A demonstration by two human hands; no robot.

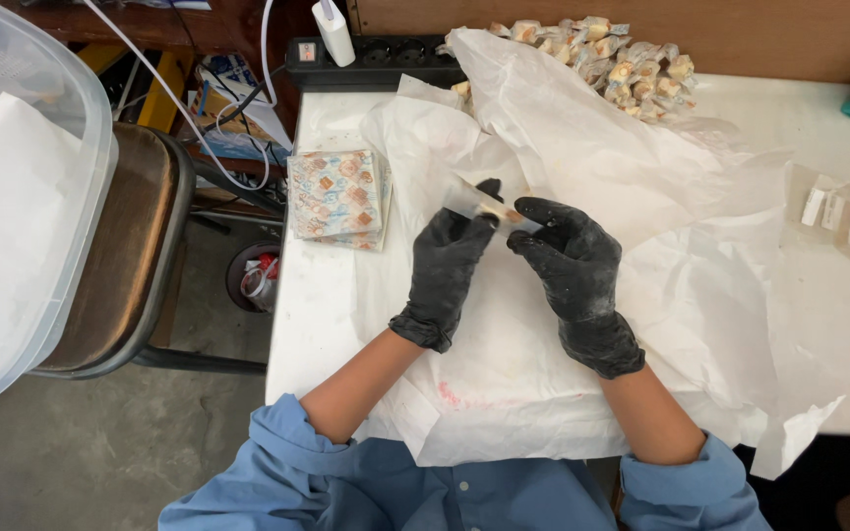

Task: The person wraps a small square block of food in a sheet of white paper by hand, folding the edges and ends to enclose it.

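Both my hands wear black gloves and meet over the white paper sheet (641, 295) that covers the table. My left hand (450, 261) and my right hand (571, 258) together pinch a small sweet in a clear wrapper (484, 205), one hand at each end. To the left of my hands lies a stack of printed square wrappers (336, 195). At the back of the table sits a pile of wrapped sweets (622, 59).
A large clear plastic tub (27, 197) lined with white paper stands on a chair at the left. A black power strip (386, 61) with a white plug lies at the table's back edge. Small clear packets (826, 208) lie at the right.
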